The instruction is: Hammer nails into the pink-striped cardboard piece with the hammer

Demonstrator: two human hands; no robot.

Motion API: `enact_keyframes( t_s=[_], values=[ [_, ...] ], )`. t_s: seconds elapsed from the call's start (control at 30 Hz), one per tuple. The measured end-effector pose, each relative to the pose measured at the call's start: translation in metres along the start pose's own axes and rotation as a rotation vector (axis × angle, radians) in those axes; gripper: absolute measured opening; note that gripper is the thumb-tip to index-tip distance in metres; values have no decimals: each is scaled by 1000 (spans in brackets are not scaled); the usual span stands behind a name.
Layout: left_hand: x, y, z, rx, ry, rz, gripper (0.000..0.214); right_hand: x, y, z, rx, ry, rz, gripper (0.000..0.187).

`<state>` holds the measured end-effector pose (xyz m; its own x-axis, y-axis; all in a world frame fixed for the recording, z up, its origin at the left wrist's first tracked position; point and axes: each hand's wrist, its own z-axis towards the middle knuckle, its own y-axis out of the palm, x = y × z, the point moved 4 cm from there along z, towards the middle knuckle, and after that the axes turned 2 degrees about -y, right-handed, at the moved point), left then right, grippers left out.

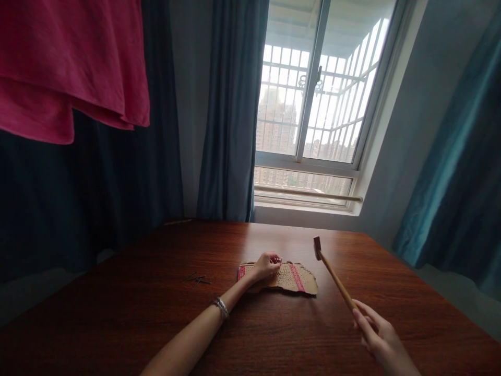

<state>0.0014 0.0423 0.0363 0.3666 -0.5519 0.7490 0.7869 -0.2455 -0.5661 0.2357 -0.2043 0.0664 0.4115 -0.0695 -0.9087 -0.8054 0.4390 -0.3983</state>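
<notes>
My right hand (pixel 378 329) is wrapped round the wooden handle of a hammer (pixel 336 282). The hammer's head is raised, to the right of a torn piece of cardboard (pixel 308 284) that lies on the table. Pink bands and many small holes or dots mark the cardboard. Over its upper part, my left hand (pixel 268 265) has thumb and fingers pinched together; what they hold, if anything, is too small to make out. Several thin dark nails (pixel 199 280) lie loosely on the table, left of the cardboard.
The brown wooden table (pixel 156 318) reaches back towards a window (pixel 309 104) with bars outside. Dark blue curtains (pixel 230 115) hang beside the window. A pink cloth (pixel 74 68) hangs at upper left. A thin strip (pixel 178 222) lies at the table's far left edge.
</notes>
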Motion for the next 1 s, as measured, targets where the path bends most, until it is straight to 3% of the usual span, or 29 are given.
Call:
enact_keyframes(
  t_s=[0.13,0.33,0.57,1.0],
  values=[
    [2,-1,-1,-6,1,7,18,-34,25,-16,-283,213,447,51],
    [6,-4,-2,-5,21,-1,17,-72,46,-24,-456,191,500,44],
    [4,-2,-1,-2,49,30,16,-64,59,-18,-428,169,420,49],
    [2,-1,-2,2,33,12,16,-63,59,-18,-403,160,350,59]
  ],
)
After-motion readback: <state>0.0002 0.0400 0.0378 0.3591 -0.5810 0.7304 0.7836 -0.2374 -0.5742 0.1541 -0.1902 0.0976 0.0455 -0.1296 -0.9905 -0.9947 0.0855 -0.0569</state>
